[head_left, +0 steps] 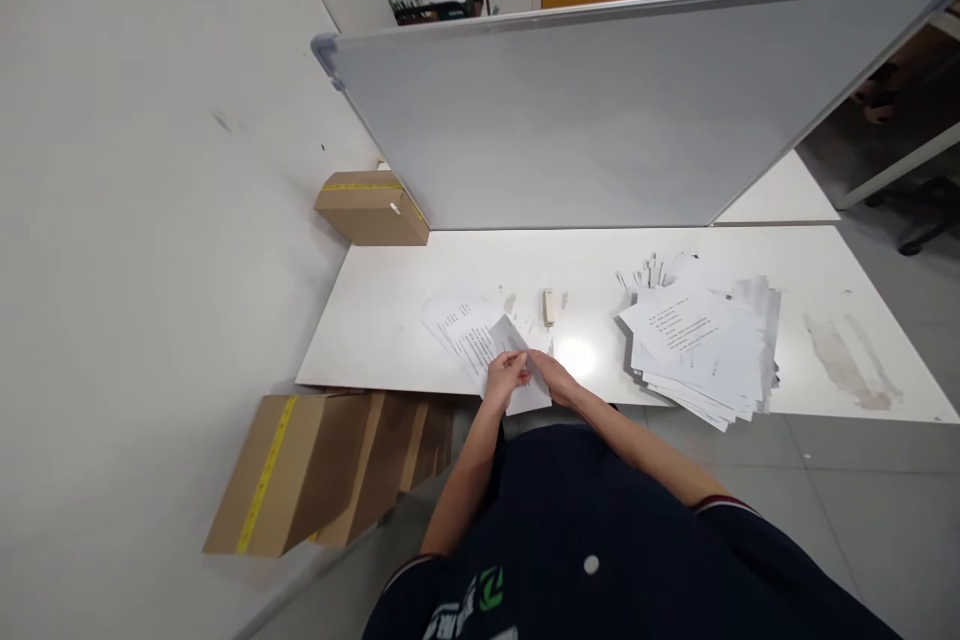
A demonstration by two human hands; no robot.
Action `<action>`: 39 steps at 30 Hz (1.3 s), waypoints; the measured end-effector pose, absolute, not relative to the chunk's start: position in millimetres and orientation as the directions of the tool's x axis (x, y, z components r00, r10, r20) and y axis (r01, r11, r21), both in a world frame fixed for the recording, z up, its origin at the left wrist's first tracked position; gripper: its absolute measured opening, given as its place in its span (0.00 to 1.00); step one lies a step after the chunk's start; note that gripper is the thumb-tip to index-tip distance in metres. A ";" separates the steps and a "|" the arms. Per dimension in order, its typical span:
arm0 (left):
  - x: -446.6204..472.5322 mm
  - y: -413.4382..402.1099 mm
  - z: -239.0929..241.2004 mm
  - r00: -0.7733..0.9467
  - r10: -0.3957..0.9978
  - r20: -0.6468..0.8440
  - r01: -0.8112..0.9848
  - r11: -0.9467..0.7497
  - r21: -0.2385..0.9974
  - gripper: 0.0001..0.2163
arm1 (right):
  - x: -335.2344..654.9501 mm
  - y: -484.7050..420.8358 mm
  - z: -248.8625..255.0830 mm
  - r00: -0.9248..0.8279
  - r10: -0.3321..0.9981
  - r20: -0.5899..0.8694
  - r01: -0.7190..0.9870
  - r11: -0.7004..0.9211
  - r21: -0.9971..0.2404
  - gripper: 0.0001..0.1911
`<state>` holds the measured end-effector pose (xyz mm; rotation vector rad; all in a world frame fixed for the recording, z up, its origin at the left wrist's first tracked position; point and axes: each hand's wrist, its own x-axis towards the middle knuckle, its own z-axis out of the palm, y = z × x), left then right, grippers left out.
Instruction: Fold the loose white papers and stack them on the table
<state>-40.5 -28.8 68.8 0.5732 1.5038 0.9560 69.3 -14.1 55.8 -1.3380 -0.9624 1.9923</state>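
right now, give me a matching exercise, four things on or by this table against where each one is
1 printed sheet
2 messy paper pile
3 small beige block
4 leaning cardboard boxes

A on the floor, at the person's left
B middle of the table
C held between left hand and right hand
D right part of the table

Pairs: 1-C, 2-D, 3-B, 4-A

office workroom, white table (390, 320) with printed sheets (701, 345), whiteboard (600, 110), cardboard boxes (315, 480) by the wall

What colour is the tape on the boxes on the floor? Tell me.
Yellow tape, clearest in the head view.
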 end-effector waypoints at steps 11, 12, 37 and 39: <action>-37.1 -23.2 57.8 -0.159 0.813 -0.560 -0.221 0.523 0.823 0.20 | 73.4 -18.7 45.6 -0.357 0.823 -0.442 -0.110 -0.507 -0.855 0.19; -37.4 -23.2 56.6 -0.155 0.815 -0.559 -0.220 0.523 0.823 0.20 | 73.3 -18.9 44.2 -0.358 0.826 -0.435 -0.113 -0.501 -0.858 0.19; -140.0 -58.3 113.3 -0.509 0.850 -0.135 0.551 0.442 0.708 0.11 | 112.6 3.0 37.2 -0.072 0.902 -0.425 0.549 -0.320 -0.772 0.16; -140.4 -60.0 129.0 -0.490 0.868 -0.080 0.640 0.421 0.643 0.11 | 110.4 2.5 47.1 -0.116 0.916 -0.384 0.573 -0.254 -0.779 0.16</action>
